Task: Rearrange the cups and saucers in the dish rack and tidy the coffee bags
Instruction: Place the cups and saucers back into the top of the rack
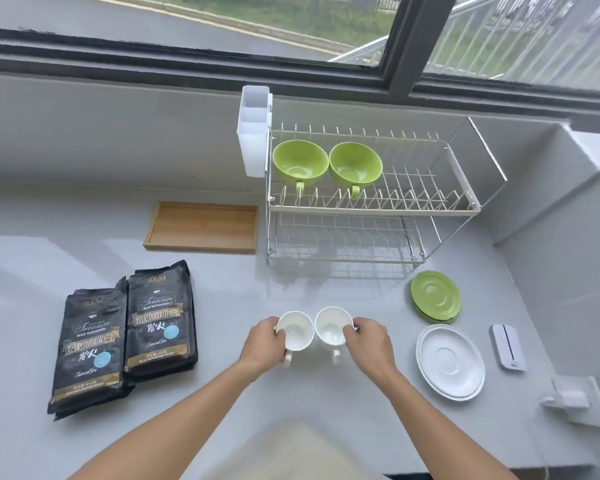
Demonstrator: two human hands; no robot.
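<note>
My left hand (265, 344) grips one white cup (296, 330); my right hand (368, 341) grips the other white cup (332, 329); both upright, rims up, probably ready for the dish rack (371, 211).

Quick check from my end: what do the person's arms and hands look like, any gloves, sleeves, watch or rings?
Both arms are bare from the bottom edge of the view to the fingers: no sleeves and no gloves in view. The left hand and right hand show no rings, and neither wrist carries a watch or band.

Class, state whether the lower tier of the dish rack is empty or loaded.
Empty: the lower tier shows only bare wires; both green cups sit above it.
</note>
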